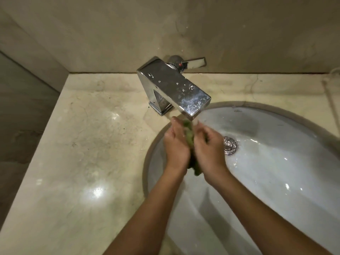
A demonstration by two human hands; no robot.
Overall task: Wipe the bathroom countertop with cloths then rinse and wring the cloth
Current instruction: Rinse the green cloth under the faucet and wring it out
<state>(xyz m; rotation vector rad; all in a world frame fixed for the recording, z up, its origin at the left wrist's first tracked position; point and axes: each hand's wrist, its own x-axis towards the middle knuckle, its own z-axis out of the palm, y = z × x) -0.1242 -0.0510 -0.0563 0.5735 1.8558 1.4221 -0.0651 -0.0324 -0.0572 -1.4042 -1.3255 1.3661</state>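
So both hands are over the white sink basin (pixel 276 162), right under the chrome faucet (pixel 173 87) spout. The green cloth (pixel 190 138) is bunched up and squashed between them, with a bit hanging out below the palms. The left hand (pixel 175 144) is curled around it from the 9 o'clock side, and the right hand (pixel 208 146) is gripping from 3 o'clock. The drain (pixel 230 145) sits just past the right hand at 3 o'clock. The beige marble worktop (pixel 82 144) spreads out toward 9 o'clock, looking shiny and wet.
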